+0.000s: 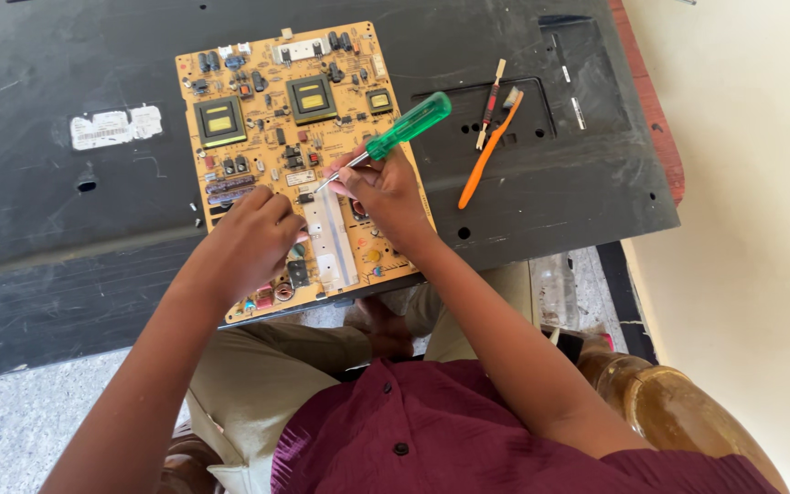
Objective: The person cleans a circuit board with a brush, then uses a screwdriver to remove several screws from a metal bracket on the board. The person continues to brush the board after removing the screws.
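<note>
A tan circuit board (pixel 258 101) with coils and capacitors lies on the black back panel of a flat screen (pixel 66 192). My right hand (pixel 384 194) grips a screwdriver with a green see-through handle (pixel 406 126), its metal tip touching the board near the middle. My left hand (pixel 250 240) rests curled on the board's lower left part, fingers pressing it down. The board's near edge is partly hidden by both hands.
An orange toothbrush (pixel 488 151) and a small red-and-white tool (pixel 490 102) lie on the panel right of the board. A white label (pixel 113 126) is stuck at the left. A wooden chair part (pixel 678 412) is at lower right, pale floor beyond.
</note>
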